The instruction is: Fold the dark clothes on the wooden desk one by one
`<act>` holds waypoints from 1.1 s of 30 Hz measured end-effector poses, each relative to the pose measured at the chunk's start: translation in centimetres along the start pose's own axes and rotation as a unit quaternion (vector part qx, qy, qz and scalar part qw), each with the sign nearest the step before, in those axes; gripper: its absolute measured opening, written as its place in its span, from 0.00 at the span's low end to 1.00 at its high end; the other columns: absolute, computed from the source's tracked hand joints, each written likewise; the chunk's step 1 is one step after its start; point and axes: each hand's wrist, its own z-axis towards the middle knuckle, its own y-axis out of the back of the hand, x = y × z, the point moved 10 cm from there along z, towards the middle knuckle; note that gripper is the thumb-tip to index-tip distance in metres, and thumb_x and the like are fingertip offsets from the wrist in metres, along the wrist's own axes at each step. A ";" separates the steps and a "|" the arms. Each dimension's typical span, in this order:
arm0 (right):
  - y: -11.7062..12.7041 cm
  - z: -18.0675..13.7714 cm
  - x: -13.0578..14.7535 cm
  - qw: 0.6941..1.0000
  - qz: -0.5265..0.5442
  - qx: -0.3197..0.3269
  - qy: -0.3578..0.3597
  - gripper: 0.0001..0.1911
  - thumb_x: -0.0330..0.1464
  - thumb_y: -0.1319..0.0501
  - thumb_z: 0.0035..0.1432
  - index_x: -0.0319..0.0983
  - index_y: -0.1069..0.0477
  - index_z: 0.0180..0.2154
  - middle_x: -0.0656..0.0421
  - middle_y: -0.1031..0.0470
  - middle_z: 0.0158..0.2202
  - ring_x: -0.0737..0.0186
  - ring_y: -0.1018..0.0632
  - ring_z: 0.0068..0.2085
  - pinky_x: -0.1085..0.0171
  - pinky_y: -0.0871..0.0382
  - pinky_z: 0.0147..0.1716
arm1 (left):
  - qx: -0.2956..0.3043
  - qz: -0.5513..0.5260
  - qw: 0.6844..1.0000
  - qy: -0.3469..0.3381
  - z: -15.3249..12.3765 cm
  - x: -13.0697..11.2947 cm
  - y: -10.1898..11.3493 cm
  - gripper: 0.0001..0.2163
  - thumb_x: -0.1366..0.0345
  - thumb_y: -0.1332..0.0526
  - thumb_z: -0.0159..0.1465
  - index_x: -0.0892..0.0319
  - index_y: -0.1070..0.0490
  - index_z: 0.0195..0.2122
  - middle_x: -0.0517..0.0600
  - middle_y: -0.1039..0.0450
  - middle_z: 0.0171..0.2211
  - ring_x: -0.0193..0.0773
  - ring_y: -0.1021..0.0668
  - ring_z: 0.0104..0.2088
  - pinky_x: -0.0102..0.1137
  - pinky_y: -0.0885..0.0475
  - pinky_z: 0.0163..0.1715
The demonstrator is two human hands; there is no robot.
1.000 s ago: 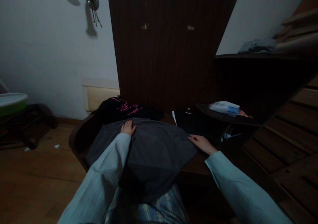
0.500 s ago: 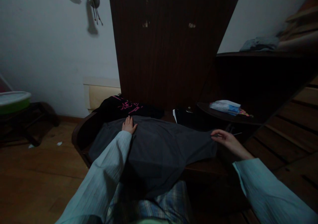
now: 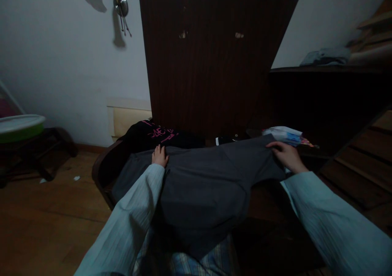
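A second ago the right hand (image 3: 287,155) was closer in and lower. Now it is farther out, near two o'clock from the middle of the gray shirt (image 3: 199,190). The end of the sleeve has come up with it, so the cloth now hides part of the shiny packet (image 3: 286,134) and more of the dark thing with a white edge (image 3: 225,140). The left hand (image 3: 159,156) has stayed at almost the same spot on the shirt.

The shirt lies over the dark bench (image 3: 99,163) and droops past the front edge at six o'clock, down toward the checked cloth (image 3: 183,263) by the person's legs. The bench's round arm makes a wall at nine o'clock. The black shirt (image 3: 153,135) with pink letters sits at eleven, just behind the gray one, and the tall brown board (image 3: 208,63) stops things at twelve. Under the lifted sleeve, at four o'clock, I can see a strip of dark wood.

The left fingers rest on the gray shirt near its far edge, a little spread out, with the cloth under them. The right thumb and finger are pinched close together on the sleeve, and the cloth stretches away from them toward nine o'clock.
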 end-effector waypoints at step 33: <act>-21.0 -15.9 18.4 0.868 0.098 0.430 0.227 0.29 0.35 0.38 0.46 0.41 0.38 0.52 0.48 0.51 0.60 0.61 0.26 0.40 0.61 0.33 0.42 | 0.054 -0.025 0.988 -0.145 0.0 -2.4 -1.3 0.15 0.67 0.50 0.56 0.57 0.30 0.42 0.51 0.31 0.44 0.39 0.30 0.44 0.30 0.36 0.47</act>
